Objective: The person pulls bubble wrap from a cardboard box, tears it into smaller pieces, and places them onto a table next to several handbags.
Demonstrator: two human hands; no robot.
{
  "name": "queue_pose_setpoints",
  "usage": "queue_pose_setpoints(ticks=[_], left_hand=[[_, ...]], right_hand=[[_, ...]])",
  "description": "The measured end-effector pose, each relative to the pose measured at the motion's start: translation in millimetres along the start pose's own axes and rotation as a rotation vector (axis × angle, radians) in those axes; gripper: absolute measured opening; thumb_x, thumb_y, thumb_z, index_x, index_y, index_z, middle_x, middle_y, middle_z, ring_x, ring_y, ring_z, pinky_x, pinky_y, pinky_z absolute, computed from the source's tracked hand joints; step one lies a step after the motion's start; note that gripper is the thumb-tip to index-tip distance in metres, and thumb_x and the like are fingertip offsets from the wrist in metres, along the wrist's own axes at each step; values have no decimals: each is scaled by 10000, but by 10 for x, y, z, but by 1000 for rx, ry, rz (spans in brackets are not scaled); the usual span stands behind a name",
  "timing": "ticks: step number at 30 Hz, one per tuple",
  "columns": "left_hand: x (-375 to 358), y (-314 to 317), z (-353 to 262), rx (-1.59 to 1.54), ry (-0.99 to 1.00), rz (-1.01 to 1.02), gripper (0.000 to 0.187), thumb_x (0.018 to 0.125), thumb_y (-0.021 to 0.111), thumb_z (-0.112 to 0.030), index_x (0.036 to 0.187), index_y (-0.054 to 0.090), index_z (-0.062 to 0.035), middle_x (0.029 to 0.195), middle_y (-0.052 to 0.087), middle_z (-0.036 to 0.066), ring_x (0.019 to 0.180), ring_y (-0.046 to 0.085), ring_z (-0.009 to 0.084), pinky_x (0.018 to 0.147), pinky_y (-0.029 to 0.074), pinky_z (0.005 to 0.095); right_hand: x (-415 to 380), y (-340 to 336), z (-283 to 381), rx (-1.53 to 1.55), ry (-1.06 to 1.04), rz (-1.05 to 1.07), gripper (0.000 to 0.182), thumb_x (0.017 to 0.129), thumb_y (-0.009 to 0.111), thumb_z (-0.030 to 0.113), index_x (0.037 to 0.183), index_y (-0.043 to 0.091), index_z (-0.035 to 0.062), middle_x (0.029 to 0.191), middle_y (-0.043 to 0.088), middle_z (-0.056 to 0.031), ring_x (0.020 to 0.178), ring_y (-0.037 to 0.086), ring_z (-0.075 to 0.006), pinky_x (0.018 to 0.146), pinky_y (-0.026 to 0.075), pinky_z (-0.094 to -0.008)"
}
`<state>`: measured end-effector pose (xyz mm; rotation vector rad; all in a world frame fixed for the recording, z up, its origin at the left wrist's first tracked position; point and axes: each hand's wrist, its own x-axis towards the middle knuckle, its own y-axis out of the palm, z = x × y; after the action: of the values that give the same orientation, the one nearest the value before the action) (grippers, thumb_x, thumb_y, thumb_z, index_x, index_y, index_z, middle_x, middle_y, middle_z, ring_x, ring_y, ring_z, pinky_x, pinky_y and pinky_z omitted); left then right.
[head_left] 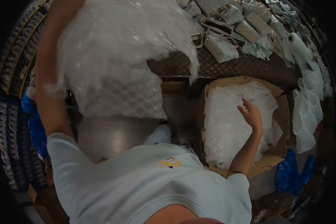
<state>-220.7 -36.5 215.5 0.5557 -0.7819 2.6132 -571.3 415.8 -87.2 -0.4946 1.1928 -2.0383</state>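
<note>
On the floor, a cardboard box holds bubble wrap; right hand hovers spread, left grip apparently hidden.

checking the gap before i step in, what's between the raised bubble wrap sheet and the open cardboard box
In the head view, bare grey floor lies between the bubble wrap sheet and the cardboard box, with the person's shoe at its near end.

Left arm raised high, hand hidden, probably gripping; right hand open, fingers spread.
</note>
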Motion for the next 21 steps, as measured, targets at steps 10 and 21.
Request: queue_pose_setpoints(ticks=[10, 21], left_hand=[[833, 2339, 1045, -20, -40, 55, 303, 787, 521, -109, 1088, 557, -118, 865, 627, 90, 766, 605, 283, 698, 478, 356], [1009, 5567, 658, -414, 6, 375, 153, 698, 580, -121, 826, 507, -81, 669, 573, 115, 659, 583, 311, 573, 454, 423]], right_hand=[[764, 808, 31, 104, 238, 242, 461, 787, 591, 334, 1164, 523, 77, 1018, 610, -164, 931, 585, -313, 796, 457, -372], [1478, 1246, 576, 129, 623, 358, 468, 763, 587, 332, 1143, 545, 63, 970, 628, -156, 906, 595, -307, 792, 461, -375]])
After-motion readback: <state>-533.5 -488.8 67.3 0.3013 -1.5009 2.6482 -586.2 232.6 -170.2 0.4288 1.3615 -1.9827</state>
